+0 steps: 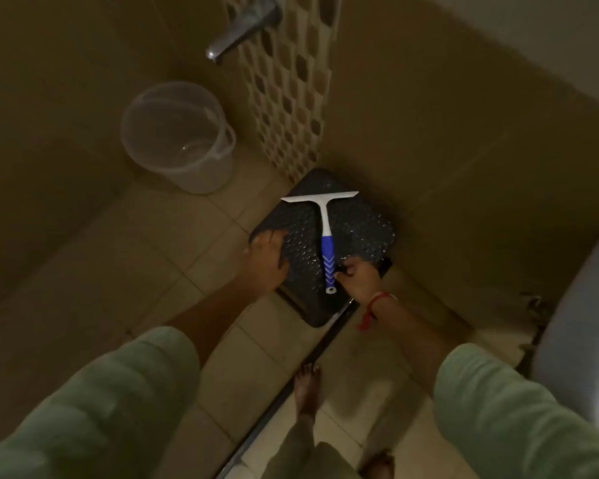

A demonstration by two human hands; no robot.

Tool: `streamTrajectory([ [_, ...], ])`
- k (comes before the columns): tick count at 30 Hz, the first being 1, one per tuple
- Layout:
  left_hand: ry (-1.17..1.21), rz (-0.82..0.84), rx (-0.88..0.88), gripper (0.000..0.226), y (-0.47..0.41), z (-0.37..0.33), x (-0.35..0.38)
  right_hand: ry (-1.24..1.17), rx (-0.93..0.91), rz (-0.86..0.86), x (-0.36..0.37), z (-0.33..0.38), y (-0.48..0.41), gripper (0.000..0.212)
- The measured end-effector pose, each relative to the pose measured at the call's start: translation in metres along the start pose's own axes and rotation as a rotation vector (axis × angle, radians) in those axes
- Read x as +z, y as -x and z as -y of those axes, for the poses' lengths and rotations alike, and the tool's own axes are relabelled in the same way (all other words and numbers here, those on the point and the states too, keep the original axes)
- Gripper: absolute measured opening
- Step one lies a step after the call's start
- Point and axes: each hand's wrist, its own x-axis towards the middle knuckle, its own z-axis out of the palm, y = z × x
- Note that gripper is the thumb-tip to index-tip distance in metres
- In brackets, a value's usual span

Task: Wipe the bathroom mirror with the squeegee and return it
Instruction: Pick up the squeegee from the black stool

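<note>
The squeegee [325, 233], with a white blade and a blue and white handle, lies flat on a black textured stool [357, 223] in the shower corner, blade toward the wall. My left hand [268, 257] clasps the stool's left corner, fingers draped over the top. My right hand [358, 280] is curled over the stool's front right edge, thumb just beside the handle's end. The handle is fully visible and no fingers wrap it. The mirror is not in view.
A clear plastic bucket [179, 138] stands on the tiled floor at the back left, under a metal tap [237, 29]. A metal floor rail [312, 361] runs diagonally below the stool. A white toilet [581, 323] is at the right. My bare foot [306, 388] is near the rail.
</note>
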Motion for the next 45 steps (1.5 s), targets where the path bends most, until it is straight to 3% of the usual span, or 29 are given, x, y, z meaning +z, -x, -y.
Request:
streamTrajectory([
  [9,-0.028,0.013,0.022,0.058,-0.006,0.027,0.027,0.042,0.029,-0.213,0.045,0.010,-0.033,0.057],
  [17,-0.072,-0.052,0.105,0.058,0.030,0.049,0.055,0.003,0.114,-0.253,0.059,0.008,-0.047,0.044],
  [24,0.115,-0.211,0.012,0.055,0.059,0.021,0.039,-0.130,0.081,-0.321,0.040,0.017,-0.001,0.039],
  [29,0.329,-0.167,0.058,0.036,0.094,-0.024,0.007,-0.306,-0.156,-0.355,0.000,0.033,0.082,0.031],
  [33,0.348,-0.174,0.131,0.022,0.126,-0.067,-0.023,-0.297,-0.437,-0.385,-0.055,0.051,0.159,0.023],
  [36,0.309,-0.181,0.218,0.023,0.144,-0.107,-0.056,-0.295,-0.653,-0.495,-0.103,0.062,0.221,0.020],
  [41,0.169,-0.271,0.431,0.024,0.161,-0.195,-0.125,-0.321,-0.819,-0.658,-0.165,0.063,0.316,0.017],
  [45,0.209,-0.355,0.605,0.019,0.183,-0.279,-0.155,-0.356,-0.867,-0.755,-0.212,0.052,0.375,0.025],
])
